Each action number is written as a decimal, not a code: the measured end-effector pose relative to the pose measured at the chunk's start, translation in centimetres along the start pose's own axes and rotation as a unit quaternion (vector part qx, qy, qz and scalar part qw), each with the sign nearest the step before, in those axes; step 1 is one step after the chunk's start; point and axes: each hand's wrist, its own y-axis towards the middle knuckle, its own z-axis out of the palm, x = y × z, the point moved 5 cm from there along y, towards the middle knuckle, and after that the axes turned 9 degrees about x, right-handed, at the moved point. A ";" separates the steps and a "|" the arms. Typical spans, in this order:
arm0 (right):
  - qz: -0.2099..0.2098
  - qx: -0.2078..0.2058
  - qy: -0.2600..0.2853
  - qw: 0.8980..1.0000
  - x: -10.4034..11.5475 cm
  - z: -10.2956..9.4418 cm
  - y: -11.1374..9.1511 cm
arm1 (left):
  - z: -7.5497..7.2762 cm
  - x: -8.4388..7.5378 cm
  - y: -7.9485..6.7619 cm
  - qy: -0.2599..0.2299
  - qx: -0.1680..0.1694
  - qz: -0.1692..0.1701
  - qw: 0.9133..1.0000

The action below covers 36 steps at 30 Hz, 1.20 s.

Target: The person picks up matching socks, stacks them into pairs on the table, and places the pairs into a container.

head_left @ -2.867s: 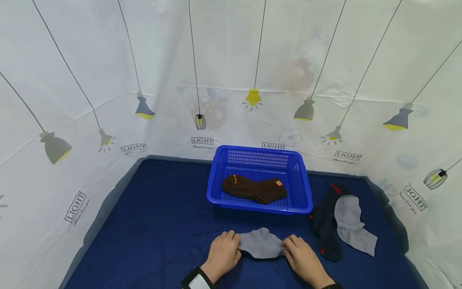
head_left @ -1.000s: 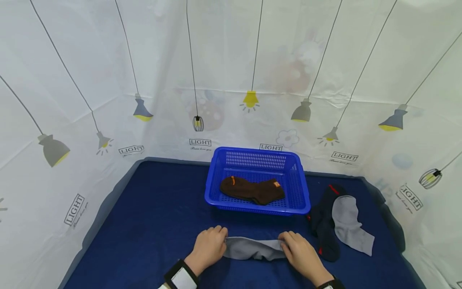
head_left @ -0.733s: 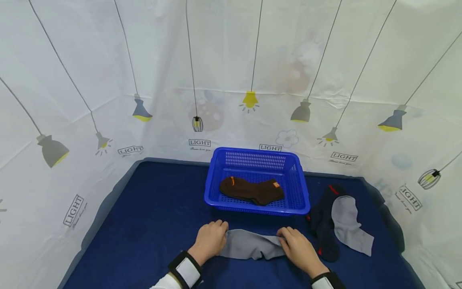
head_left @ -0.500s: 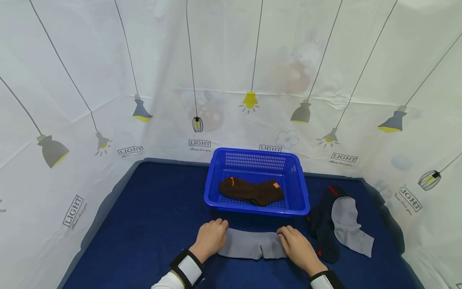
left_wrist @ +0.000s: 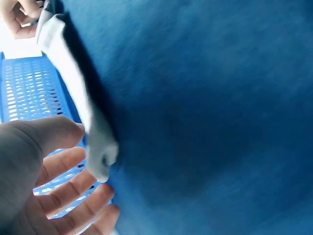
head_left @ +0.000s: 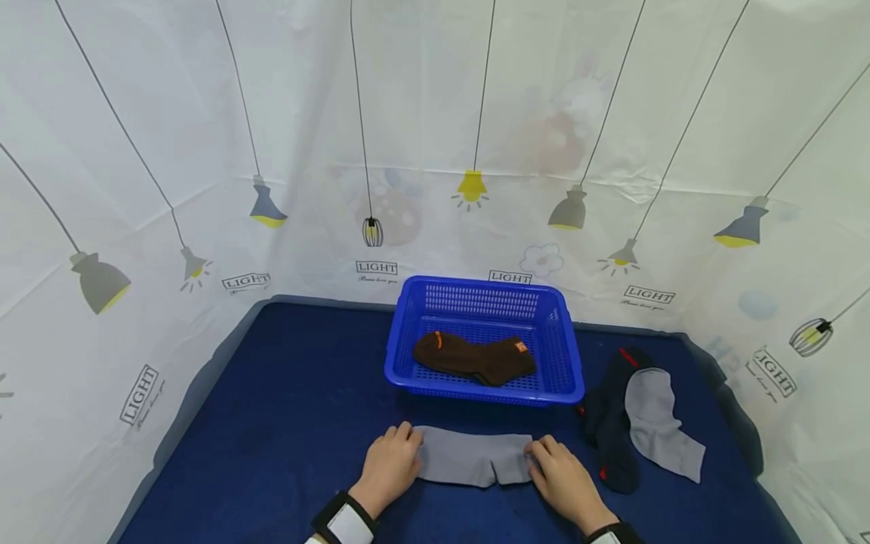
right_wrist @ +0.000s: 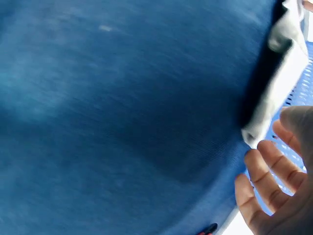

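Note:
A grey sock (head_left: 469, 455) lies flattened out sideways on the dark blue cloth, just in front of the basket. At its left end is my left hand (head_left: 387, 465), with thumb and fingers apart around the sock's edge in the left wrist view. By the opposite end rests my right hand (head_left: 564, 476); its loosely bent fingers (right_wrist: 266, 171) stand spread near the sock's tip in the right wrist view. Neither hand visibly pinches the fabric. Inside the blue plastic basket (head_left: 401, 370) lies a brown sock pair (head_left: 476, 359) with orange marks.
To the basket's right, dark socks (head_left: 615, 431) with red patches lie on the cloth, partly covered by another grey sock (head_left: 655, 415). A white lamp-patterned sheet (head_left: 435, 151) walls off the back and sides of the blue-covered table (head_left: 285, 393).
The grey sock, bunched and then stretched between both hands, now lies flat and smooth. My left hand has drawn slightly left and down from its end, and the right hand has loosened.

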 end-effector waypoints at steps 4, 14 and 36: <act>0.006 0.018 -0.004 1.000 0.0 0.9 -0.1 | 0.8 0.3 -0.5 0.003 0.005 -0.010 1.000; -0.005 0.005 -0.009 1.000 0.8 1.9 0.0 | 1.7 0.4 -0.8 0.009 -0.023 -0.004 1.000; -0.085 -0.023 0.009 0.996 0.9 0.2 -1.2 | 1.3 0.1 -1.1 -0.047 0.052 0.001 0.998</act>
